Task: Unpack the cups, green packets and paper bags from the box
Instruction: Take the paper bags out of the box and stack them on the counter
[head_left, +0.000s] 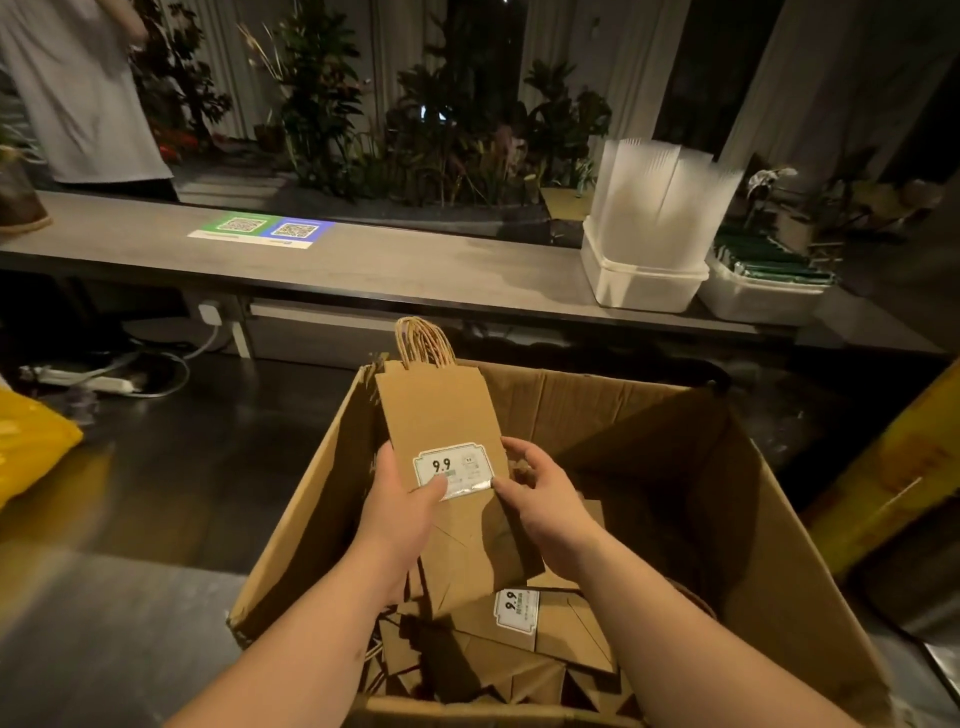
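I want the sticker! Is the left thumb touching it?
Touching. The head view shows the left hand with its thumb tip pressed on the paper bag's 9.9 sticker.

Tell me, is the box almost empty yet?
Partly. Clear cups already stand in a white tub on the counter, and green packets lie in the tub beside it. Right now the left hand and right hand hold a stack of paper bags over the box. More paper bags lie at the bottom, so those are left.
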